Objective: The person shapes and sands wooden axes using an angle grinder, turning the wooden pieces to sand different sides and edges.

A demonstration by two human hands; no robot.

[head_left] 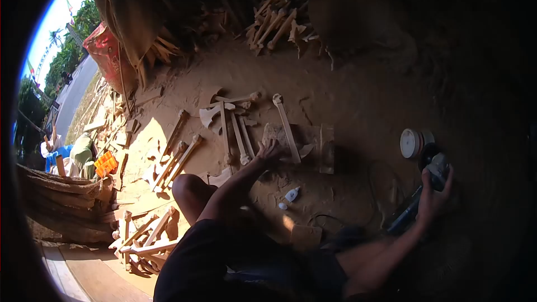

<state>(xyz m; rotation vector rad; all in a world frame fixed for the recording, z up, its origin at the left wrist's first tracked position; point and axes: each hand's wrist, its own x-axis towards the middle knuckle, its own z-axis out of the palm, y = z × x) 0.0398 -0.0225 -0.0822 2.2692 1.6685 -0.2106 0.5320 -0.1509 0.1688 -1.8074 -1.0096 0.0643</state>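
Observation:
My left hand (pixel 271 151) rests with its fingers stretched out on the near left side of a low wooden block (pixel 320 140). A long bone (pixel 287 128) with a knobbed end lies across that block, just right of the hand. Off to the right, my right hand (pixel 429 196) is wrapped around an angle grinder (pixel 405 212), its head turned away from me. The grinder's disc is in shadow and hard to make out. Several long bones (pixel 238 134) and a flat, curved pale piece (pixel 211 116) lie left of the block.
A small white bottle (pixel 292 194) lies on the dusty ground. Beyond the grinder is a round white tub (pixel 410 143). More bones are heaped at the back (pixel 274 25) and at lower left (pixel 146 243). A red sack (pixel 106 50) and an orange object (pixel 105 164) are at left.

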